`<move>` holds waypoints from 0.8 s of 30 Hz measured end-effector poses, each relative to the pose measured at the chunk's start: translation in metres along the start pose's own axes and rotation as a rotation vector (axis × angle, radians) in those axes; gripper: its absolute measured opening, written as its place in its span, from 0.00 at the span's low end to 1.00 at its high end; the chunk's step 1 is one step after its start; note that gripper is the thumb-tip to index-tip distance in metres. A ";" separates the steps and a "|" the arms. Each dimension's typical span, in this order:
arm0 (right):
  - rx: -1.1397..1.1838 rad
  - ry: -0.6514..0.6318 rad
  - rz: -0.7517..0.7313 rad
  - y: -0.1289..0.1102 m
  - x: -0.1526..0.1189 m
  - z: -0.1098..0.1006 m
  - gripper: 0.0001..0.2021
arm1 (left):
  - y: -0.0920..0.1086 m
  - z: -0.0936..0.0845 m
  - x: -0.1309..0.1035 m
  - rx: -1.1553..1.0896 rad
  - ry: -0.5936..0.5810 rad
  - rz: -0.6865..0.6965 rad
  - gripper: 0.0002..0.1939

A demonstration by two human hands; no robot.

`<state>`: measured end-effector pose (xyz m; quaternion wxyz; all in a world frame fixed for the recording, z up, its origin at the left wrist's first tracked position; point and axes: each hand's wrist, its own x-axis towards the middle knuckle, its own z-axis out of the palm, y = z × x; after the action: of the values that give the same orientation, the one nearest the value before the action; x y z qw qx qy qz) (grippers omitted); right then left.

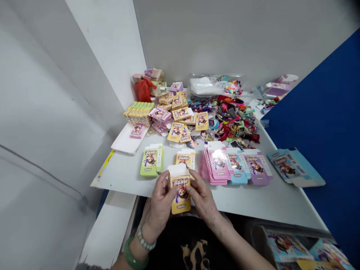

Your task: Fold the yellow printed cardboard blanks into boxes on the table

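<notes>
Between both hands, in front of my body, is a small yellow card box (180, 200) with a cartoon figure on its front. Its white top flap (179, 170) stands up. My left hand (163, 193) grips the box's left edge, thumb on the front. My right hand (201, 195) holds the right edge, also with its thumb on the front. Just beyond lies another yellow box (189, 156), partly hidden by the held one. A stack of green boxes (151, 161) lies to its left. Pink boxes (219, 165), blue boxes (238, 167) and purple boxes (256, 168) lie to the right.
Filled boxes (178, 112) are heaped at the back, beside a row of yellow-green boxes (139, 113). A colourful pile of small accessories (227, 120) lies behind. A red bag (143, 90) is by the wall. A flattened blue box (295, 167) lies near the blue partition (317, 112).
</notes>
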<state>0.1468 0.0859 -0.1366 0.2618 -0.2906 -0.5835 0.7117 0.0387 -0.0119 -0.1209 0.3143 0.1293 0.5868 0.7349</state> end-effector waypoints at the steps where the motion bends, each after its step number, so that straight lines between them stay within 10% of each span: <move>1: 0.009 -0.003 -0.007 0.001 0.001 -0.001 0.27 | -0.001 -0.001 0.000 -0.008 -0.018 -0.011 0.31; 10: 0.204 -0.070 0.099 0.001 0.005 -0.015 0.19 | -0.001 -0.018 0.005 -0.116 -0.291 -0.224 0.33; 24: 0.114 -0.273 0.211 0.004 -0.003 -0.019 0.11 | 0.006 -0.025 0.003 -0.038 -0.393 -0.372 0.25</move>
<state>0.1624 0.0958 -0.1431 0.1202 -0.2358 -0.5387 0.7998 0.0207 -0.0300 -0.1228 0.5542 0.1535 0.5145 0.6361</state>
